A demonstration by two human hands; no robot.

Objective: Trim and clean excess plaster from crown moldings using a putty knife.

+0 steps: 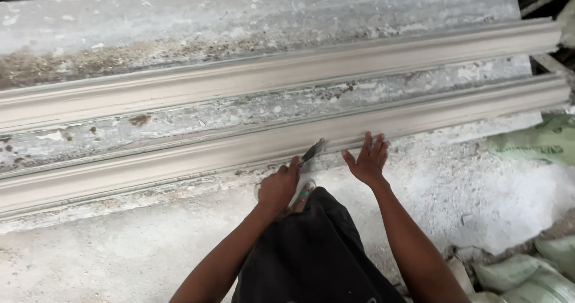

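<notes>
Plaster, pale grey: one near moulding point(179, 159), long axis running left to right, lying just beyond my fingers. My left hand point(279, 186) is clenched on a scraper point(312, 151), blade tip touching the moulding's lower edge (nearer hand). My right hand point(366, 159) is spread flat, fingers released, resting against the same edge. Second moulding point(239, 78) farther off; sacks point(527, 144) right.

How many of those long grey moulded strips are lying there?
2. The near strip runs along the bench edge by both hands, the far strip lies behind it, across a flaky gap. Both run out of view at the left.
</notes>
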